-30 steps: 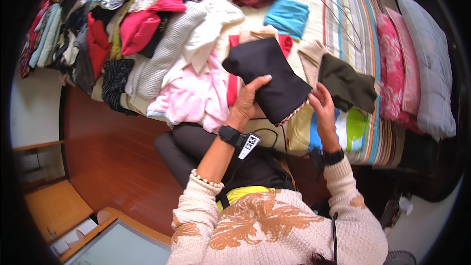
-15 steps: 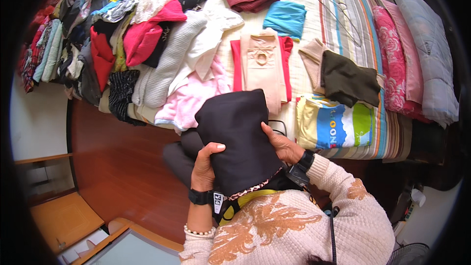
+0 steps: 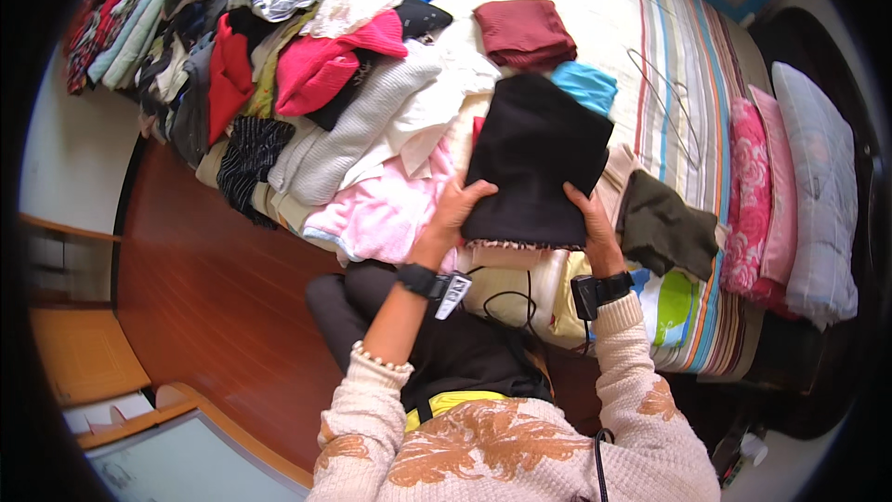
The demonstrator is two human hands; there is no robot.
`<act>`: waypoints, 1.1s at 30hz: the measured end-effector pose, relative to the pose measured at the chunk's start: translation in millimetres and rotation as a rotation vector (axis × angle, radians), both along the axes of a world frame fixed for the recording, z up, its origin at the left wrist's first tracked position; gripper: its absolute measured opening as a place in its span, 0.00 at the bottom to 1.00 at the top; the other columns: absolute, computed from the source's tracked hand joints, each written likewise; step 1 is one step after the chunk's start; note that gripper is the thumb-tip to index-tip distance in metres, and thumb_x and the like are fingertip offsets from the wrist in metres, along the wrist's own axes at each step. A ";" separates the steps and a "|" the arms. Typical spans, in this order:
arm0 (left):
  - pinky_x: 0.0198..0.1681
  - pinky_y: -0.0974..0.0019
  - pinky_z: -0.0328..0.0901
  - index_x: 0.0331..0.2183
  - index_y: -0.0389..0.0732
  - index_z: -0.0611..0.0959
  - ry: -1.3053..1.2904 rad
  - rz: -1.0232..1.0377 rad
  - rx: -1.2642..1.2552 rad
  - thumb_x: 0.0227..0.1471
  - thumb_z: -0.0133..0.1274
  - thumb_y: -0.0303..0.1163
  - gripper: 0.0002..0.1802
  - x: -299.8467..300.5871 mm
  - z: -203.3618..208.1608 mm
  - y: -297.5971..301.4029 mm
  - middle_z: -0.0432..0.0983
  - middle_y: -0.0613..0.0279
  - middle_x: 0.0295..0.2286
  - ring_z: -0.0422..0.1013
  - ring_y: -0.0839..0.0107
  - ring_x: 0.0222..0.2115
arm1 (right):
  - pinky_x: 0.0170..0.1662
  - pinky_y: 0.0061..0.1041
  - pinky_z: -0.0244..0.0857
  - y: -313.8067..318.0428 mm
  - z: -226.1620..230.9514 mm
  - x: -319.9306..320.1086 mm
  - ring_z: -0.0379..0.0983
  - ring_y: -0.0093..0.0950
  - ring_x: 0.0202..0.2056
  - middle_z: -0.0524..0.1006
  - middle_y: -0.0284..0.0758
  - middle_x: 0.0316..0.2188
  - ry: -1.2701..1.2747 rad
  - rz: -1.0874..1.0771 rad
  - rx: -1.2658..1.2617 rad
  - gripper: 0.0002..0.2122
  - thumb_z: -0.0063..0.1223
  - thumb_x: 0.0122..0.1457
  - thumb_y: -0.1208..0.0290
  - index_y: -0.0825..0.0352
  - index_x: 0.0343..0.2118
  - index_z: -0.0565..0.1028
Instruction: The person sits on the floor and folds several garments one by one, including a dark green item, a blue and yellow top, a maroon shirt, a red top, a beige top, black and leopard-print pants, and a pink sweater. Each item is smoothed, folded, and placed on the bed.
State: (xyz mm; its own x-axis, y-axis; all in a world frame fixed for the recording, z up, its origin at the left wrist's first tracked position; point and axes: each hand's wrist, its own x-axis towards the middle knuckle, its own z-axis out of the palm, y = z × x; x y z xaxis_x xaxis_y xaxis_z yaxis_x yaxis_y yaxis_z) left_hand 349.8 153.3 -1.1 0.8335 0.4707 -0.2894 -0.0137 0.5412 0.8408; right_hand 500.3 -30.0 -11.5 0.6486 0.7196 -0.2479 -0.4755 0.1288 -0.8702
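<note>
A folded black garment [image 3: 537,163] with a patterned trim along its near edge is stretched between my hands, over the bed. My left hand [image 3: 453,214] grips its left side, thumb on top. On the right side, my right hand [image 3: 596,231] holds it the same way. The cloth covers most of the beige and red folded clothes beneath. Just beyond it lie a turquoise folded cloth [image 3: 587,88] and a maroon folded garment [image 3: 525,34]. An olive folded garment [image 3: 664,223] is to the right of my right hand.
A large heap of mixed clothes, with a grey-white knit [image 3: 358,135] and a pink fleece [image 3: 395,214], fills the bed's left side. A wire hanger [image 3: 671,112] lies on the striped bedspread [image 3: 641,46]. Pink and grey bedding [image 3: 813,186] stands at the right edge.
Both hands have carried the black garment forward from my lap to over the bed, above the beige and red clothes. My view has shifted, and my arms reach further out.
</note>
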 end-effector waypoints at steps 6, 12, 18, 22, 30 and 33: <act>0.44 0.62 0.65 0.43 0.27 0.72 0.315 0.186 0.118 0.34 0.59 0.36 0.33 2.2 -112.2 -40.1 0.74 0.49 0.37 0.70 0.58 0.41 | 0.47 0.21 0.65 -22.7 -88.3 15.2 0.71 0.21 0.42 0.74 0.34 0.44 -0.198 0.027 -0.414 0.21 0.50 0.61 0.64 0.72 0.52 0.67; 0.49 0.58 0.62 0.53 0.31 0.62 0.613 0.238 0.702 0.38 0.58 0.36 0.40 -11.3 -72.2 -59.0 0.70 0.41 0.41 0.68 0.50 0.42 | 0.59 0.35 0.53 -21.7 -46.1 13.9 0.61 0.45 0.56 0.64 0.53 0.55 -1.277 0.019 -0.832 0.30 0.54 0.55 0.73 0.75 0.59 0.56; 0.59 0.45 0.48 0.59 0.42 0.62 0.270 -0.067 1.517 0.44 0.58 0.38 0.41 -5.3 -44.3 -93.8 0.51 0.47 0.59 0.50 0.49 0.59 | 0.61 0.44 0.48 42.5 -9.7 11.1 0.50 0.50 0.61 0.53 0.51 0.62 -1.645 0.130 -0.531 0.35 0.56 0.52 0.71 0.63 0.63 0.53; 0.61 0.44 0.44 0.59 0.50 0.64 0.442 -0.364 1.644 0.46 0.57 0.45 0.39 -14.0 -58.2 -89.8 0.48 0.49 0.61 0.43 0.50 0.62 | 0.56 0.68 0.39 68.0 -43.2 6.3 0.35 0.53 0.65 0.40 0.48 0.66 -1.391 0.607 -0.997 0.35 0.45 0.59 0.49 0.49 0.66 0.45; 0.50 0.64 0.63 0.51 0.33 0.72 0.005 -0.497 0.623 0.57 0.46 0.41 0.25 -90.7 -29.1 8.1 0.73 0.48 0.44 0.70 0.65 0.46 | 0.59 0.39 0.54 125.4 44.6 18.9 0.55 0.53 0.59 0.57 0.58 0.58 -1.595 0.852 -0.549 0.39 0.61 0.48 0.61 0.68 0.61 0.56; 0.48 0.67 0.65 0.50 0.32 0.72 0.184 -0.245 0.424 0.57 0.48 0.31 0.20 -159.7 -10.8 56.0 0.75 0.54 0.42 0.70 0.69 0.45 | 0.58 0.37 0.55 207.3 75.8 -25.0 0.58 0.50 0.57 0.60 0.55 0.57 -1.735 0.590 -0.194 0.34 0.60 0.48 0.70 0.68 0.59 0.59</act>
